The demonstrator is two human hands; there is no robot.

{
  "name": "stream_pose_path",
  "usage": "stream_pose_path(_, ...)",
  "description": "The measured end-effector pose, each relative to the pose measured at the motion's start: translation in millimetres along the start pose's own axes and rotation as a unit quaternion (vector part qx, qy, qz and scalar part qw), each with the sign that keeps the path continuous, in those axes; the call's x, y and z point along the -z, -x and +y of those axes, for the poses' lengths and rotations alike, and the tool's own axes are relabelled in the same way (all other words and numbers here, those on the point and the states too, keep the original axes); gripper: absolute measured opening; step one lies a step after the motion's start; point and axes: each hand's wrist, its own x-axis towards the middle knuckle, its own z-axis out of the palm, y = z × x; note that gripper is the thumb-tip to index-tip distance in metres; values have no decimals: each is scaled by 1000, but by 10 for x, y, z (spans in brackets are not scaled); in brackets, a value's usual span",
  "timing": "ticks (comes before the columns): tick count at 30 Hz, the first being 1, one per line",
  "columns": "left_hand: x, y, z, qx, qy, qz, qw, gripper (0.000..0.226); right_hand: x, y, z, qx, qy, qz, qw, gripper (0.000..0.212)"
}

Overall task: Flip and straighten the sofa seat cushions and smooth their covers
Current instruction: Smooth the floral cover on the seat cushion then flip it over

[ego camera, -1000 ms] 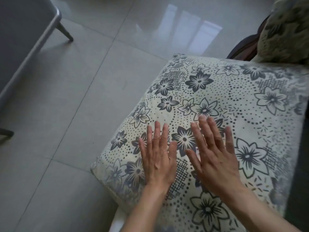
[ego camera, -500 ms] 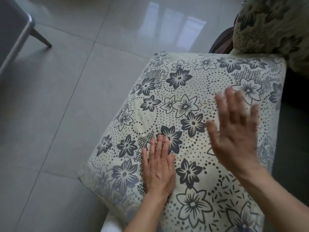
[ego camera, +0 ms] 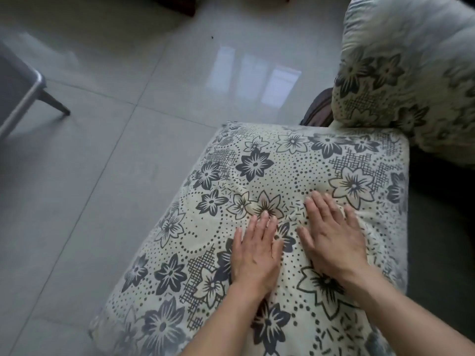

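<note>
Fingers [ego camera: 264,219] of both hands spread flat, gripping nothing. Left hand [ego camera: 253,255] & right hand [ego camera: 334,240] lie palms down, side by side, mid seat cushion [ego camera: 270,163], which sits on the sofa w/ its left edge over the tiled floor [ego camera: 102,176]. Back cushion [ego camera: 411,73] far right. Step, probably: smoothing the cover. Next: sweep outward to the edges, then square it up.

Bare floor [ego camera: 108,176] lies open left of the seat cushion [ego camera: 295,160]; another cushion [ego camera: 406,80] crowds its far-right corner.
</note>
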Motion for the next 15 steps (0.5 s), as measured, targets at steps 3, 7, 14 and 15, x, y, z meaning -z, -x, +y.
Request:
stream_pose_path(3, 425, -272, 41, -4, 78, 93, 993, 51, 609, -317, -54, 0, -58, 170, 984, 56)
stream_pose_path(7, 837, -1000, 262, -51, 103, 276, 954, 56, 940, -834, 196, -22, -91, 318, 943, 59)
stream_pose_path(14, 80, -1186, 212, -89, 26, 25, 995, 61, 267, -936, 492, -62, 7, -21, 998, 70)
stream_pose_path(15, 221, -1171, 199, -99, 49, 21, 994, 60, 440, -995, 406, -63, 15, 0, 998, 68)
